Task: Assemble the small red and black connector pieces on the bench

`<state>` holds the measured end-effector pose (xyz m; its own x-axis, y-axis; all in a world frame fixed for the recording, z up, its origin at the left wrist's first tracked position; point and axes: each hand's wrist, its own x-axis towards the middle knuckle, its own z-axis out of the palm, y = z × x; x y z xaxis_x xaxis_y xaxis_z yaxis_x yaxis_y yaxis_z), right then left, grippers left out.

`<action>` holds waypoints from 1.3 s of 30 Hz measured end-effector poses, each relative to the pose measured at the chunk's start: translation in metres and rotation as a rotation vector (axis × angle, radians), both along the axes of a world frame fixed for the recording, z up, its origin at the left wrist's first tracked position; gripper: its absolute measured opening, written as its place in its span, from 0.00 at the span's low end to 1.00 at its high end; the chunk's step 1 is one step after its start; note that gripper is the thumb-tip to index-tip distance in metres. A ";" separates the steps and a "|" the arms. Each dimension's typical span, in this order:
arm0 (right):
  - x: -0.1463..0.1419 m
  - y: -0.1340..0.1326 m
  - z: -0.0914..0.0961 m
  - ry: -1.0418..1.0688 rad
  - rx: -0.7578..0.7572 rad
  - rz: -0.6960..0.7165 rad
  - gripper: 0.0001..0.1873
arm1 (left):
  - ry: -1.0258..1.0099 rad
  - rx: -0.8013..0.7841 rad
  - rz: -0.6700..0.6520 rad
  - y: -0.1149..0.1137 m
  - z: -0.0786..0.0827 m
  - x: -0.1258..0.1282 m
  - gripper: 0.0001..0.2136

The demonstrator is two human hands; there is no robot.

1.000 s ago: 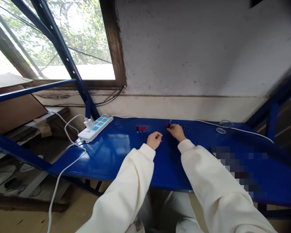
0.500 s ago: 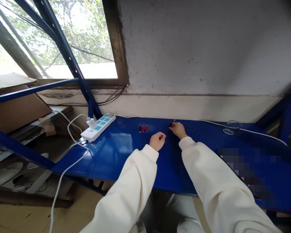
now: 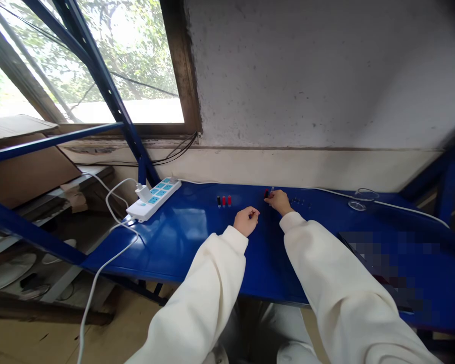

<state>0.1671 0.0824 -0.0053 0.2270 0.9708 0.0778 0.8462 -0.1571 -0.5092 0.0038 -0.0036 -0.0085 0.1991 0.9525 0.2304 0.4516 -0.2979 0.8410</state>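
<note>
while white sleeves [image 3: 208, 268] reach across the blue worktop [image 3: 197, 258], the right hand [image 3: 279, 202] sets its fingertips at a small dark-and-red piece [image 3: 266, 194], beside which a clear, slim piece [image 3: 272, 190] projects; from where i stand, i cannot tell whether this grip is clasping either or merely touching. the left hand [image 3: 246, 220] is curled closed, with nothing visible in it, perhaps held near for ready support. farther left, a black piece [image 3: 219, 201] and two red pieces [image 3: 226, 200] form a neat row, presumably spaced so each can be told apart; whether upright or lying is unclear. small bits [image 3: 301, 202] lie right of the right hand, seemingly within easy reach.
</note>
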 end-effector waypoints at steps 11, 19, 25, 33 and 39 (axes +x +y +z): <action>0.013 0.002 -0.003 0.030 -0.079 0.003 0.06 | 0.020 0.012 -0.006 0.000 0.000 0.000 0.09; 0.015 -0.006 -0.001 0.033 -0.041 -0.003 0.07 | 0.042 0.023 -0.014 0.000 -0.001 -0.001 0.10; 0.013 -0.012 -0.004 0.004 0.019 -0.032 0.10 | 0.052 0.012 -0.017 -0.001 0.000 -0.001 0.10; 0.010 -0.016 -0.001 0.009 0.021 -0.033 0.11 | 0.058 0.034 -0.017 0.000 -0.003 0.000 0.09; 0.012 -0.012 0.000 0.021 -0.016 -0.009 0.14 | 0.345 0.107 0.182 -0.003 0.006 -0.010 0.20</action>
